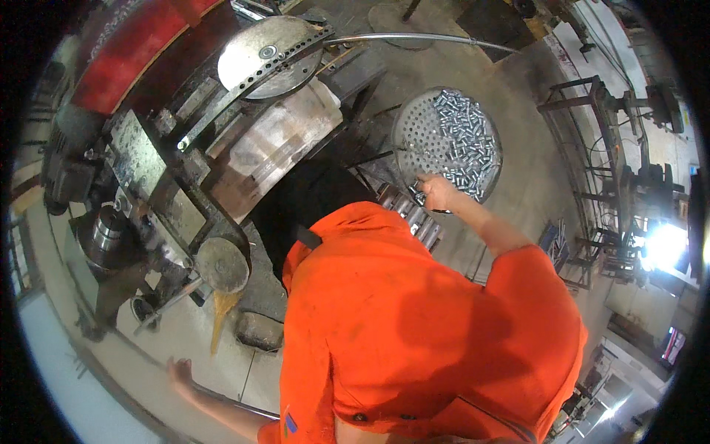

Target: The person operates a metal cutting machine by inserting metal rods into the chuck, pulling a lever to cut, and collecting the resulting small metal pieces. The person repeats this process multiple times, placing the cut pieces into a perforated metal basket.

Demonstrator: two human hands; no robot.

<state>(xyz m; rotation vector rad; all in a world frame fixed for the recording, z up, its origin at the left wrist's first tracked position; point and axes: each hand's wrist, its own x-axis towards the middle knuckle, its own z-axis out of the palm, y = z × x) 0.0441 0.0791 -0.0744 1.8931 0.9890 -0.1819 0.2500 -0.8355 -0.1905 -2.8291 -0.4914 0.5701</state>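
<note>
My right hand (pixel 438 192) is over the near rim of a round, perforated metal tray (pixel 414 137). Its fingers are bent together, and whatever they may hold is too small to make out. Many small shiny metal cylinders (pixel 470 140) are heaped on the tray's right side, with a few close to this hand. My left hand (pixel 180 374) is stretched out low on the left with its fingers apart and nothing visible in it. Nearest to it are a machine lever (pixel 170 303) and a round grey handwheel (pixel 222 265).
A machine with a large metal disc (pixel 270 55) and a perforated bar (pixel 251 85) stands at the far left. Metal rollers or cylinders (pixel 414 214) lie beside the tray. A dark metal rack (pixel 592 177) lines the right. A dark block (pixel 259 331) rests on the floor.
</note>
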